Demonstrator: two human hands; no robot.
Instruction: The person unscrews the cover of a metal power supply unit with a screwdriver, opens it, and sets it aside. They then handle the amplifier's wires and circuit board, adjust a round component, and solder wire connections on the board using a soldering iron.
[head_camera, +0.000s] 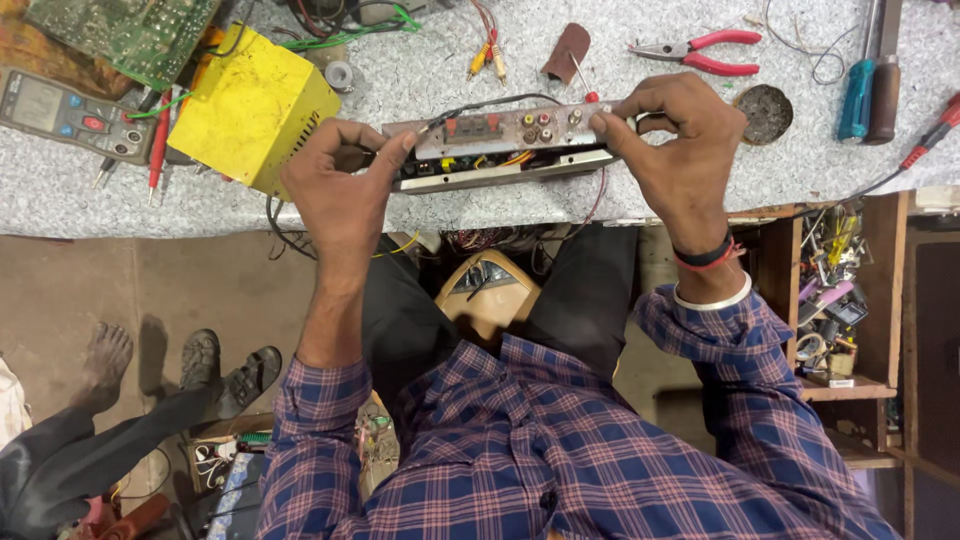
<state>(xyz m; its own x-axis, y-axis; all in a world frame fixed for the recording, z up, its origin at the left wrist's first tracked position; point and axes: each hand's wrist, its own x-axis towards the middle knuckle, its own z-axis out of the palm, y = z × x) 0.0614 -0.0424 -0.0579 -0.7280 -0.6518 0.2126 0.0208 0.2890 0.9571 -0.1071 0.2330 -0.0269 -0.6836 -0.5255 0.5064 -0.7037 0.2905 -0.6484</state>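
At centre frame, a metal panel (500, 150) is sitting right at the near edge of the speckled bench (620, 190), with a yellow box (250, 105) crowding its left. The left hand (340, 185) and right hand (675, 140) are pinching its two ends, fingers clamped, wrists bent upward.

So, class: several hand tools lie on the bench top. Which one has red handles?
The pliers near the far edge, above the right hand. The screwdrivers at the right have teal and brown handles.
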